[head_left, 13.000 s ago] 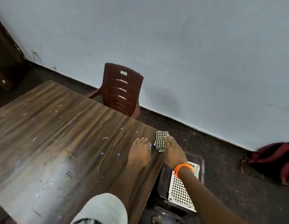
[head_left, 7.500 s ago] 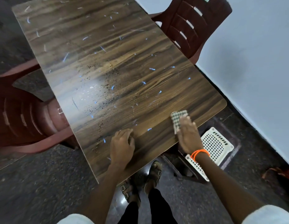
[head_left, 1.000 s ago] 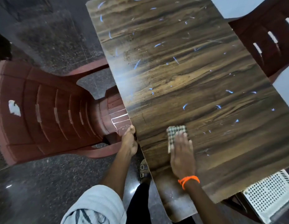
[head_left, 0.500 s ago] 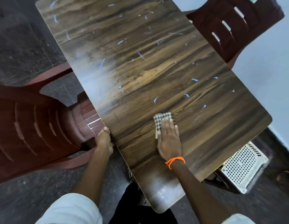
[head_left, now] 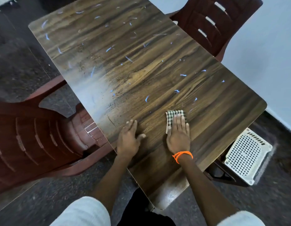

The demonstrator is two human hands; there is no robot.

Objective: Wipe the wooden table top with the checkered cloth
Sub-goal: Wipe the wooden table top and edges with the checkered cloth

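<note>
While the right hand (head_left: 178, 136) is being laid flat on the checkered cloth (head_left: 175, 117), the cloth is being pressed against the wooden table top (head_left: 141, 67) near the near long edge, closer to the right-hand corner than to the left. Its fingers are being held straight and close together over the folded cloth, whose far end and left border are showing past the fingertips. An orange string (head_left: 182, 155) is being worn round that wrist.

The left hand (head_left: 129, 138) is being rested palm-down on the bare wood beside the near left edge, apart from the cloth; its fingers are being kept straight and nearly together, with the thumb held out to the side, and nothing is being held by it.

Pale blue scraps (head_left: 147, 98) and dark crumbs (head_left: 115, 101) are lying scattered over the middle and far part of the top (the strip nearest the hands is looking cleaner). A whitish glare is being thrown across the left edge.

A red-brown plastic chair (head_left: 32, 141) is being seen tucked against the left edge, and a second chair (head_left: 213, 25) is standing at the far right edge. A white perforated basket (head_left: 246, 155) is lying on the dark floor (head_left: 19, 66) below the right corner.
</note>
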